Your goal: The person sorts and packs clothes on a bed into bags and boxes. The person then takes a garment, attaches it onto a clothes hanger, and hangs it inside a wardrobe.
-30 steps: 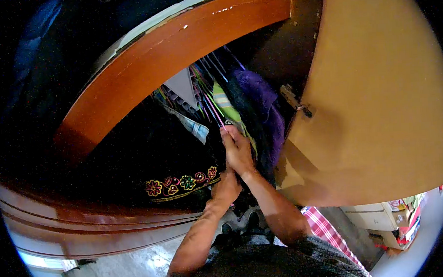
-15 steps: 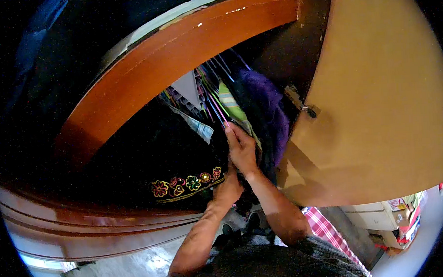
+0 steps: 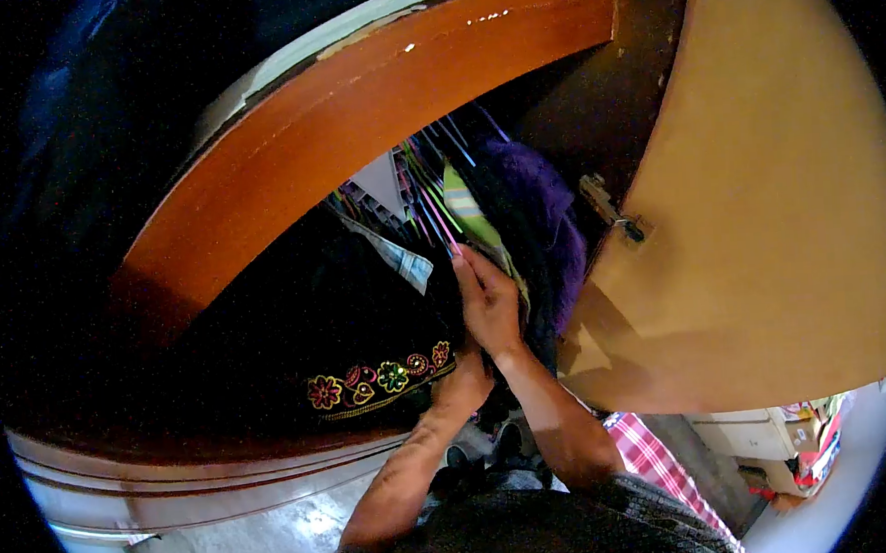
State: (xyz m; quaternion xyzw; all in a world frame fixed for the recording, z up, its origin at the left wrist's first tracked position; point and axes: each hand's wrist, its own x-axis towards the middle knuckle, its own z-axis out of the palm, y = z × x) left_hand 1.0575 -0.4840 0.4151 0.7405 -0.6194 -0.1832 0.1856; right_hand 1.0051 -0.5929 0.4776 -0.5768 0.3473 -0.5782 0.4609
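Inside a dark wardrobe, clothes hang close together on thin coloured hangers. My right hand (image 3: 489, 299) is closed with its fingertips at the end of a pink hanger (image 3: 442, 212), beside a green striped garment (image 3: 467, 207). Lower and to the left, my left hand (image 3: 463, 388) is against a black cloth with an embroidered flower border (image 3: 392, 376); its fingers are mostly hidden in the dark. A light blue checked cloth (image 3: 402, 261) and a purple fuzzy garment (image 3: 550, 206) hang on either side.
An orange-brown wooden board (image 3: 373, 90) curves above the clothes. The tan door (image 3: 759, 190) stands open at the right, with a metal latch (image 3: 612, 213) near its edge. Below are a pink checked cloth (image 3: 663, 465), pale drawers (image 3: 742, 435) and the grey floor (image 3: 276, 531).
The view has shifted slightly, so the wardrobe and clothes appear a little further right. Both hands keep nearly the same places.
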